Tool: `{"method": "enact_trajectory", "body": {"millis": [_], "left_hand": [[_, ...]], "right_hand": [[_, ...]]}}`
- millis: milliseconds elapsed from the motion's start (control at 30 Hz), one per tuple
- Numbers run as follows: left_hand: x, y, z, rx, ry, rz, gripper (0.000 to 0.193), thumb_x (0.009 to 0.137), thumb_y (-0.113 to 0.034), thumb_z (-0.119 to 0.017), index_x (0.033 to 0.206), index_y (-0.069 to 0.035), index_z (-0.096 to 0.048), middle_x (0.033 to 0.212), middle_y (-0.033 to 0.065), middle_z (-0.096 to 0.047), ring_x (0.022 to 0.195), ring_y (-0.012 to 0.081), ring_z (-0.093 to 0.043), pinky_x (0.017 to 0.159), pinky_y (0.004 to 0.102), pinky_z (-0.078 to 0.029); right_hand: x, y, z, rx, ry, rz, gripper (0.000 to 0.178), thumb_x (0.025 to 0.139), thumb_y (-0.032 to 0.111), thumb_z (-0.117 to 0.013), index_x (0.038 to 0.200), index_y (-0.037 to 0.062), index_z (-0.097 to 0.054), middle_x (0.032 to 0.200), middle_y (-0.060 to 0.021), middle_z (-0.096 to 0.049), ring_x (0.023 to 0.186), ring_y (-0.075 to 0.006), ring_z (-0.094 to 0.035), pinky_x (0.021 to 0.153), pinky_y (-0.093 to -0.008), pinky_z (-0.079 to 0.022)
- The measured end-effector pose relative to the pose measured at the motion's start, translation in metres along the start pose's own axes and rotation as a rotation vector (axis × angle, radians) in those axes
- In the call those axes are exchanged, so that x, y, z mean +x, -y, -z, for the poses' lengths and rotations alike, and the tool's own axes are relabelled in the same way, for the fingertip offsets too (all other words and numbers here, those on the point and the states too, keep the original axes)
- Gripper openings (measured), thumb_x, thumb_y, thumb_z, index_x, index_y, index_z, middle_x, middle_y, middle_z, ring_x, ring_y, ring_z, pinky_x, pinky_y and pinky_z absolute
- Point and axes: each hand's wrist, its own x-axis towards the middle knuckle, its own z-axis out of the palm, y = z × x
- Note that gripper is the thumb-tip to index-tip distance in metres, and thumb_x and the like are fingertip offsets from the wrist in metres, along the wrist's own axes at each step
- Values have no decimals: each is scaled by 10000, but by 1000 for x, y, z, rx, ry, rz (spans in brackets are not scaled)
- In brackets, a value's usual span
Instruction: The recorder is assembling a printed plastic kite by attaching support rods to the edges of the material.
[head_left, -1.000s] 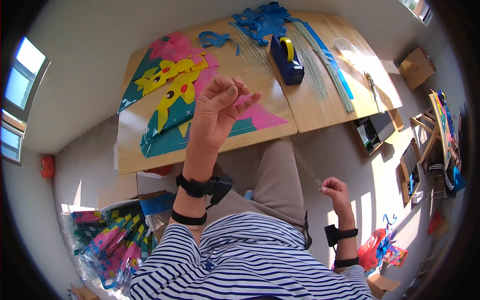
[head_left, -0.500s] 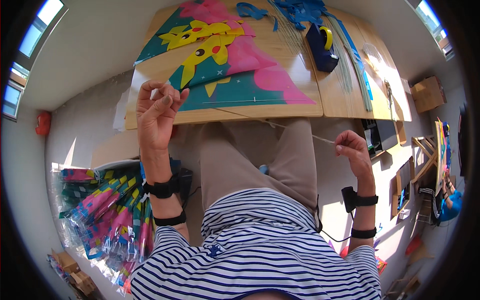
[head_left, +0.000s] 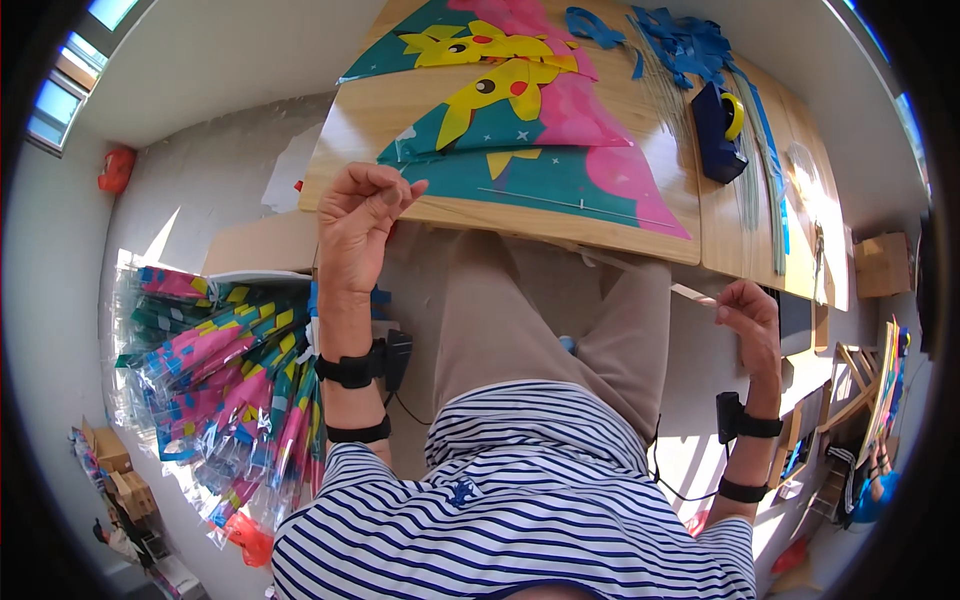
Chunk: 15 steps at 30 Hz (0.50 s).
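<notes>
My left hand [head_left: 362,225] is raised at the left corner of a green and pink kite sail [head_left: 560,180] printed with yellow cartoon figures. Its thumb and fingers are pinched together; what they hold, if anything, is too small to make out. Across the sail's near part lies a thin pale rod [head_left: 535,198]. Off the table's front edge, to the right of my lap, my right hand [head_left: 752,325] pinches the end of a thin pale cord or strip [head_left: 692,294]. The cord runs left toward the table edge, where it blurs.
A blue tape dispenser [head_left: 717,140] with yellow tape stands right of the sail, near bundled thin rods [head_left: 765,200] and blue strips [head_left: 680,40]. Many packed kites [head_left: 220,380] in clear plastic are heaped at lower left. Another person [head_left: 875,497] is at far right.
The view has shifted, so the table and both hands appear further right. My right hand still pinches the pale cord, and my left fingers stay pinched by the sail's corner.
</notes>
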Motion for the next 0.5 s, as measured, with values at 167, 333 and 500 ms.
{"method": "enact_trajectory", "body": {"millis": [167,333,500], "left_hand": [[2,8,3,-34,-40,2,102,909,-8,-695,966,-52,-622,974,93,-645,956,200,-634,1037,459,-521],[2,12,16,-7,-123,0,97,902,-8,-706,957,-59,-645,977,85,-649,941,198,-638,976,408,-532],[7,26,26,34,-180,15,139,888,40,-692,995,-37,-652,929,77,-655,860,186,-649,896,356,-550]], "right_hand": [[0,2,-4,-27,-17,27,74,815,29,-656,874,30,-612,764,23,-582,733,-60,-539,694,-215,-425],[5,7,-8,-41,-54,36,55,829,46,-651,864,31,-611,758,13,-589,725,-68,-550,710,-217,-428],[21,3,-3,15,0,46,39,848,54,-628,872,25,-620,746,-7,-593,711,-95,-572,708,-235,-448]]}}
